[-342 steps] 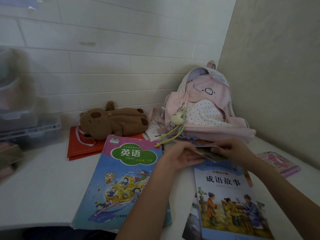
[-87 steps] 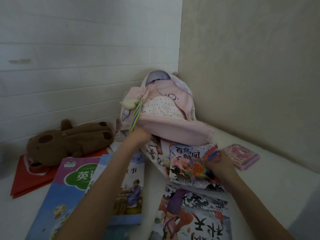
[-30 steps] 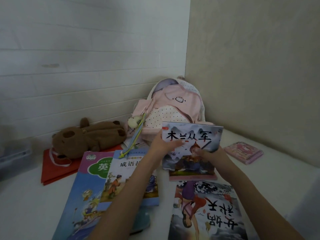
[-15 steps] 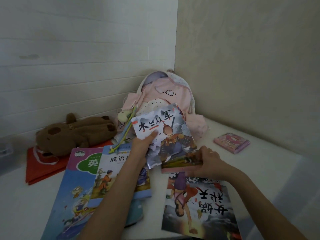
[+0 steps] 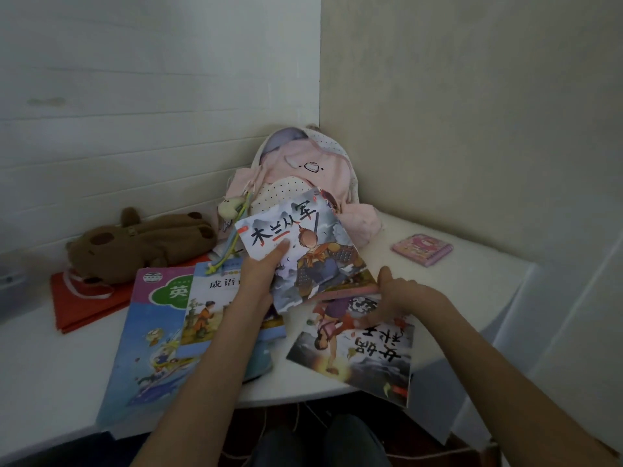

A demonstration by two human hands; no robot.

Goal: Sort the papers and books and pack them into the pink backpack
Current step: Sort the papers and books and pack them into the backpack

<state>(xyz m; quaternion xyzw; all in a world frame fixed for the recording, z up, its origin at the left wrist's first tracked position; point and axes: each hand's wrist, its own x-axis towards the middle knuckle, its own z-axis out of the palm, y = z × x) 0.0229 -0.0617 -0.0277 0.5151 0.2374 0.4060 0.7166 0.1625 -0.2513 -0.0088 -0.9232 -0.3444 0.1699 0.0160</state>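
The pink backpack (image 5: 303,173) leans in the corner of the white table (image 5: 50,362), its top open. In front of it I hold a small stack of storybooks, the grey warrior storybook (image 5: 320,261) on top, tilted. My left hand (image 5: 261,274) grips its left edge, thumb on the cover. My right hand (image 5: 392,291) grips the stack's lower right edge. Below lies another storybook (image 5: 364,352), upside down. To the left, an idiom storybook (image 5: 205,308) rests on a large English textbook (image 5: 148,335).
A brown plush pencil case (image 5: 135,244) lies on a red folder (image 5: 81,305) at the left. A small pink spiral notebook (image 5: 421,249) sits at the right near the wall. The table's front edge curves just above my knees.
I lifted the warrior storybook stack from the table and turned it counterclockwise; since half a second ago it has barely moved. The view has shifted slightly.
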